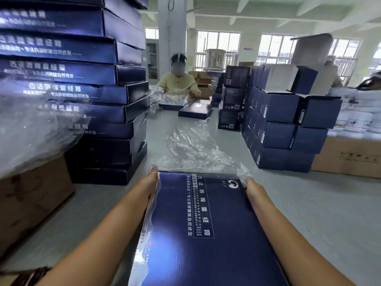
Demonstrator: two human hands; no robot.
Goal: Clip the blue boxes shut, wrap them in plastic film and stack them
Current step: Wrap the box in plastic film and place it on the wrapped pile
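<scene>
A flat dark blue box (208, 234) with white lettering lies lengthwise in front of me on the grey table. Clear plastic film (191, 149) spreads out from its far end and runs down its left side. My left hand (149, 180) presses the film against the box's far left corner. At the far right corner my right hand (250, 183) holds box and film together. A tall stack of flat blue boxes (115, 96) rises at the left, partly behind loose film (35, 124).
A person in a yellow top (178, 82) works with film and a blue box (194, 111) across the table. Cube-shaped blue boxes (284, 124) are stacked at the right. Brown cartons stand at the left (31, 195) and the right (350, 157).
</scene>
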